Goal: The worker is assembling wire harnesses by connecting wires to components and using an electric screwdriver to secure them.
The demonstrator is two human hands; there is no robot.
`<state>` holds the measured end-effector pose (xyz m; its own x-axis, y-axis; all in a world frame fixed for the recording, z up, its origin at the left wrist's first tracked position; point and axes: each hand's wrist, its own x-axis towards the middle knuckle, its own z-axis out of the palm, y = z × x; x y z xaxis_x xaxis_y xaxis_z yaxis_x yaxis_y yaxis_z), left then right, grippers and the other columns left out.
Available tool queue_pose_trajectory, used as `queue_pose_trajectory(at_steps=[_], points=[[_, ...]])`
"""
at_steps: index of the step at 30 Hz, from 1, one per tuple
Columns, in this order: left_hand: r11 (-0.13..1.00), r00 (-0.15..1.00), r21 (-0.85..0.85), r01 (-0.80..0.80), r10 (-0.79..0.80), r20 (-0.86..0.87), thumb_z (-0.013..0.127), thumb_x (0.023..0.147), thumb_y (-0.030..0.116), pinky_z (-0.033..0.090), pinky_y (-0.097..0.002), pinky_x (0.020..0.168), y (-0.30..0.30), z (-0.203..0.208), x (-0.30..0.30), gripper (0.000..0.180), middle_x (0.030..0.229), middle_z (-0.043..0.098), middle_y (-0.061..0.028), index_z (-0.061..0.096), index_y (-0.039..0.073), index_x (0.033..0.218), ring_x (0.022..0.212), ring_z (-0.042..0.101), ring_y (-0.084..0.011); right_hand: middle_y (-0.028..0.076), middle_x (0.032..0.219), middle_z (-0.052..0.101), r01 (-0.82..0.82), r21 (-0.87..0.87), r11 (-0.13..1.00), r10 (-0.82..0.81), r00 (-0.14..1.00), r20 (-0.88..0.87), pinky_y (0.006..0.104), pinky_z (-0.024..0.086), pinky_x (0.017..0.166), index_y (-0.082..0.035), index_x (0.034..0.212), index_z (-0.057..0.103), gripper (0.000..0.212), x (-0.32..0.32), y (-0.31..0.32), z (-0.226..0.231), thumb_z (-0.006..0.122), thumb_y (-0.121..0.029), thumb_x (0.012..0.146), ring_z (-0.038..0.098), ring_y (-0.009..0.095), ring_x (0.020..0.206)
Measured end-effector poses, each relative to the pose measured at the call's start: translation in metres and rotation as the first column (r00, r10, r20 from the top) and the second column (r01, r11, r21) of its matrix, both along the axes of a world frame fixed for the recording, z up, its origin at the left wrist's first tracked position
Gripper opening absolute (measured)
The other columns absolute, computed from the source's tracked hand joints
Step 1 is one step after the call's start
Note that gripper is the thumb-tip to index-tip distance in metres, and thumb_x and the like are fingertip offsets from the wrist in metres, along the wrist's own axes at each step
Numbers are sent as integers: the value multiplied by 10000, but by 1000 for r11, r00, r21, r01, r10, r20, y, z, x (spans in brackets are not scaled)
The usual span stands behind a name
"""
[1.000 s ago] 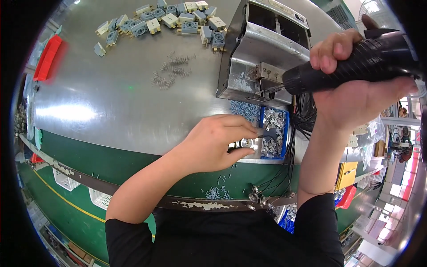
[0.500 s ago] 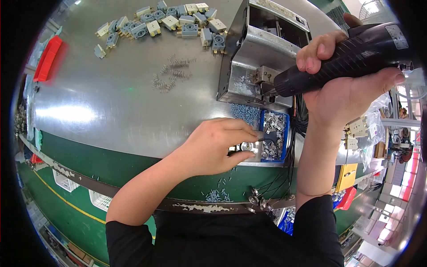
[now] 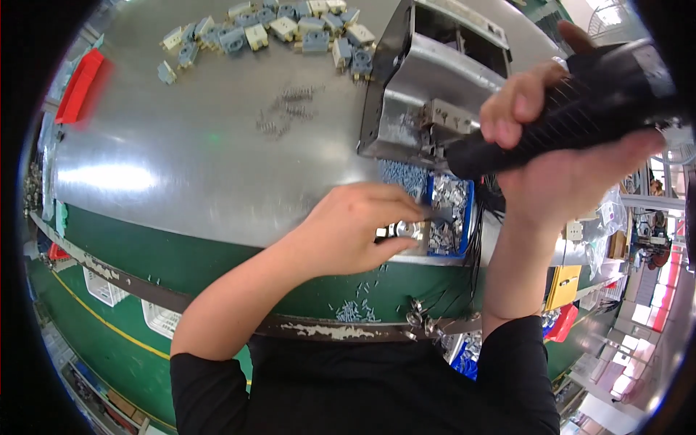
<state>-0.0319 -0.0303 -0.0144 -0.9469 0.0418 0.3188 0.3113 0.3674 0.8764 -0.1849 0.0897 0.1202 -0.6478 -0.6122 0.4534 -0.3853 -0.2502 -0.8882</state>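
A broad grey steel tabletop (image 3: 188, 145) carries a scuffed, boxy steel housing (image 3: 453, 69). Before it, a thick black ribbed hand-held driver (image 3: 587, 109) fills the right hand (image 3: 554, 177), fingers wrapped round it; its bit is hidden from me. Beside a blue rectangular plastic tray (image 3: 470, 217), the left hand (image 3: 355, 225) curls narrowly about a small round silver metal part (image 3: 407, 230); whether it pinches, I can't tell. I'd steady that part and hold the driver straight.
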Motion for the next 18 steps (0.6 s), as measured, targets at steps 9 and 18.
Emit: queue_pose_trajectory(at_steps=[9, 18], points=[[1000, 1000, 8, -12, 13, -4, 865, 773, 71, 607, -389, 872, 0, 1, 0, 312, 1109, 764, -128, 772, 5, 1064, 1017, 750, -321, 61, 801, 549, -616, -92, 782, 612, 788, -73, 348, 470, 558, -2, 1558, 363, 1248, -12, 34, -21, 435, -993, 803, 552, 176, 582], [999, 998, -5, -48, 48, -46, 816, 850, 200, 584, -405, 820, 4, -4, 0, 245, 1058, 746, -65, 775, 52, 1040, 966, 723, -299, 49, 800, 540, -182, -203, 962, 229, 944, 239, 334, 466, 522, -9, 1570, 341, 1221, 39, 34, -31, 468, -966, 824, 548, 155, 571]])
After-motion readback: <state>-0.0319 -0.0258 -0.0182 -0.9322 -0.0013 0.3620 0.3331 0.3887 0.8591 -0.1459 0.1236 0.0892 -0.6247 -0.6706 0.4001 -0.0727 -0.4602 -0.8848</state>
